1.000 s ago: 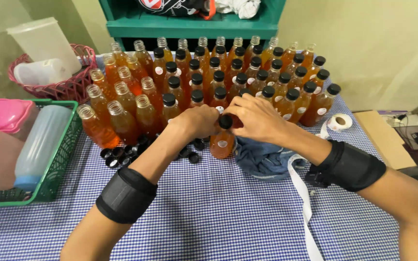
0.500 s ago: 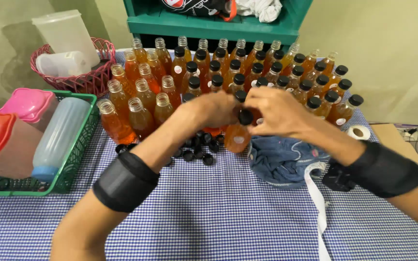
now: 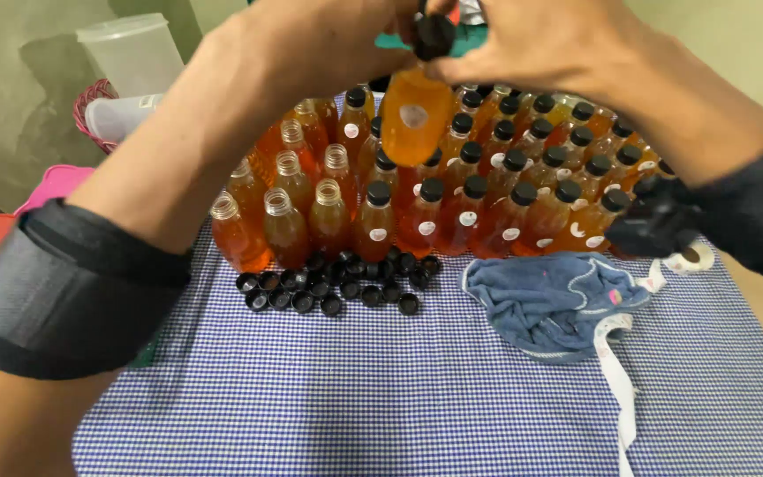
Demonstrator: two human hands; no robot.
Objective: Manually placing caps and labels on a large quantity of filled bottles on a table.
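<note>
Bottle [image 3: 414, 124] of amber liquid held high, close to the camera, above the rows of bottles on the counter [image 3: 399, 397]. Long axis near vertical, tilted slightly; neck up, base down. Black cap [image 3: 434, 35] on its neck.

Left hand [image 3: 311, 40] wraps the bottle's upper part from the left; fingers partly cut off by the frame's top edge. Right hand [image 3: 540, 44] pinches the cap with its fingertips. Both hands clenched on their things. A black band sits on each forearm.

Counts: one bottle in hand. Standing bottles [image 3: 452, 190] packed in rows behind, too many and too overlapped for an exact count; about seven at the left stand uncapped [image 3: 286, 221], the rest wear black caps. Loose caps [image 3: 337, 284] in a heap before the front row, roughly twenty.

Around: blue cloth [image 3: 558, 305] right of the heap, white tape [image 3: 615, 371] trailing over it. Checked cloth covers the counter. Pink basket [image 3: 90, 102] and clear tub [image 3: 130, 53] far left. The raised forearms hide parts of the back rows.
</note>
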